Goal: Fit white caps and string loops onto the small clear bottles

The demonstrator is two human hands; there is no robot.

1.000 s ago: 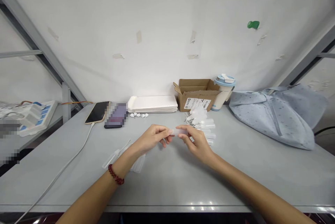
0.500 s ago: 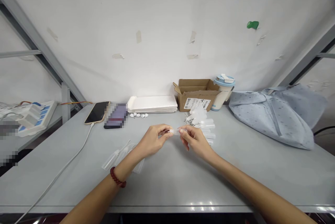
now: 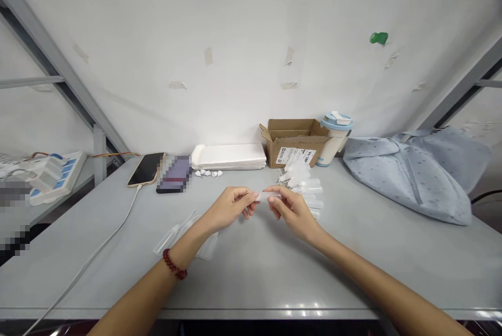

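My left hand [image 3: 229, 208] and my right hand [image 3: 292, 210] meet above the middle of the grey table [image 3: 353, 252]. Both pinch a small clear plastic tube [image 3: 266, 196] that lies sideways between their fingertips. The left fingers close on its left end, the right fingers on its right end. A heap of similar clear tubes and white caps [image 3: 304, 184] lies just behind my right hand. More clear tubes [image 3: 184, 234] lie under my left wrist, which wears a red bead bracelet [image 3: 173, 265].
Along the back wall stand a phone on a cable [image 3: 146, 168], a stack of white trays [image 3: 228, 156], a few small white caps [image 3: 207, 172], an open cardboard box [image 3: 295, 141] and a lidded cup [image 3: 334, 137]. A blue cloth [image 3: 419, 174] covers the right side.
Both hands have stayed together on the tube, shifting only slightly; the fingers have worked at its ends. Nothing else on the table has moved.
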